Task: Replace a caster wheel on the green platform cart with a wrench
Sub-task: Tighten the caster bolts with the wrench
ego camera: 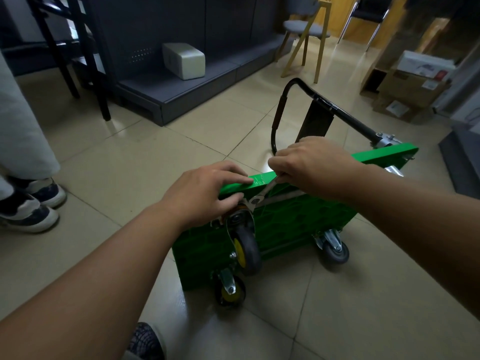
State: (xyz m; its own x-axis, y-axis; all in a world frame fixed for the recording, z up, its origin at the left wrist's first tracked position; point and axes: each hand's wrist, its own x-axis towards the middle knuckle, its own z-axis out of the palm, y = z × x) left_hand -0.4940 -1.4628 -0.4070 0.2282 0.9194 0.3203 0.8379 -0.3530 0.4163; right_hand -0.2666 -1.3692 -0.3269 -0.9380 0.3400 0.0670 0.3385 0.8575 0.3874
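On its side, green cart (pixel 298 219)

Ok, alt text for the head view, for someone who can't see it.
The right hand grips a wrench, its head at the mount of a caster wheel on a green cart tipped onto its side on a tiled floor; the left hand rests on the cart's upper edge.

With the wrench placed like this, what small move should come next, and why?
Probably swing the wrench through a short arc: its ring end sits on a bolt at the caster plate, the right hand grips the handle, and the left hand rests on the cart.
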